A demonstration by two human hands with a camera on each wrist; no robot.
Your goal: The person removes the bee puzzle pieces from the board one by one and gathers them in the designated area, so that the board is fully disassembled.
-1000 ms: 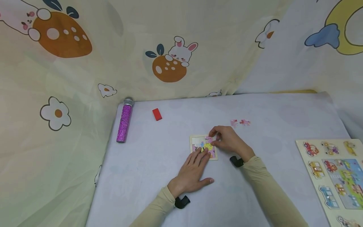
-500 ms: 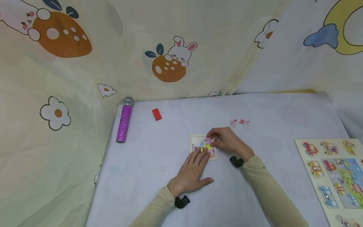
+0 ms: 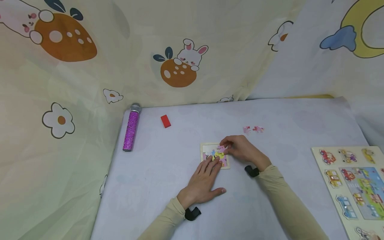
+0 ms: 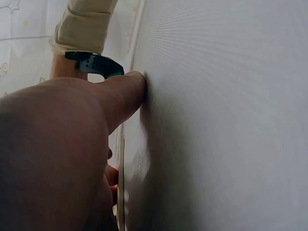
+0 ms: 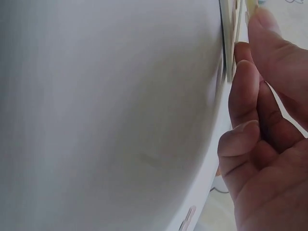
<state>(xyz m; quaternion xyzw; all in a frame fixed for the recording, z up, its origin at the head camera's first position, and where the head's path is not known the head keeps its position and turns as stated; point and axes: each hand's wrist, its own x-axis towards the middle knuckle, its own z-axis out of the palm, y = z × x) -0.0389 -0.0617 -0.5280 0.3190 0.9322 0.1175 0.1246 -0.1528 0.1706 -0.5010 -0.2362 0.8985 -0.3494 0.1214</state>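
A small square jigsaw puzzle in a pale wooden frame [image 3: 201, 150] lies near the middle of the table. Pink and yellow pieces fill part of it; its upper left shows pale. Across its lower edge rest the straight fingers of my left hand [image 3: 201, 187], thumb spread out on the tabletop. My right hand [image 3: 244, 150] is at the upper right corner, where thumb and index finger pinch a pink puzzle piece [image 3: 222, 148]. In the right wrist view a yellowish edge shows at the thumb tip [image 5: 262, 19], and the other fingers are curled. Fingers partly cover the puzzle.
Two loose pink puzzle pieces, one left [image 3: 246, 130] and one right [image 3: 258, 129], lie beyond the right hand. A red block [image 3: 165, 121] and a glittery purple microphone [image 3: 131, 131] lie at the back left. A vehicle puzzle board [image 3: 327, 180] occupies the right side.
The right hand has shifted very slightly at the puzzle's upper right corner, its fingers staying on the pink piece. The left hand has stayed in place.
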